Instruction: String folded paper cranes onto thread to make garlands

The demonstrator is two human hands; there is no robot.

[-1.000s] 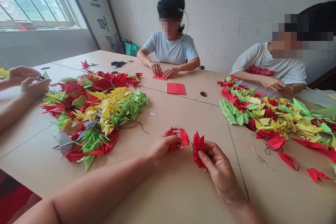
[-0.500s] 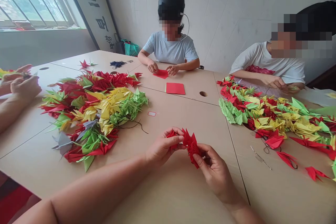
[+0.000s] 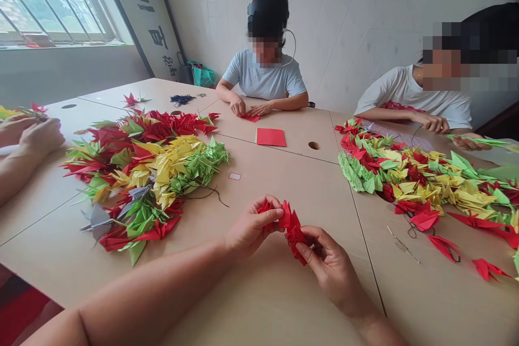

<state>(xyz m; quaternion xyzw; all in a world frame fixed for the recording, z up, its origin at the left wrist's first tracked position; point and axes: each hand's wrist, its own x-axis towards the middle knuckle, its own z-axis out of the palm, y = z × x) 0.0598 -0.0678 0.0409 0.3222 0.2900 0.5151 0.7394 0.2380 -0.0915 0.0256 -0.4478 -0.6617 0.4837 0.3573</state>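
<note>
My left hand (image 3: 252,226) and my right hand (image 3: 327,264) hold a small bunch of red origami cranes (image 3: 288,228) between them, above the beige table (image 3: 259,303). The fingers of both hands pinch the red paper, and the two hands are close together. Any thread through the cranes is hidden by the paper and my fingers. To the left lies a large heap of strung red, yellow and green paper cranes (image 3: 150,173). A similar spread of cranes (image 3: 417,184) lies to the right, and the nearest red ones are a little beyond my right hand.
A long needle (image 3: 403,246) lies on the table at right. Red paper squares (image 3: 271,137) lie ahead. Co-workers' hands (image 3: 36,138) hold paper at far left, a seated person (image 3: 263,73) folds red paper opposite, and another (image 3: 421,102) works at right.
My hands have drawn closer, and the red cranes now form one bunch between them. The opposite person's red paper has been folded smaller, and the person at right now holds a strand of green cranes.
</note>
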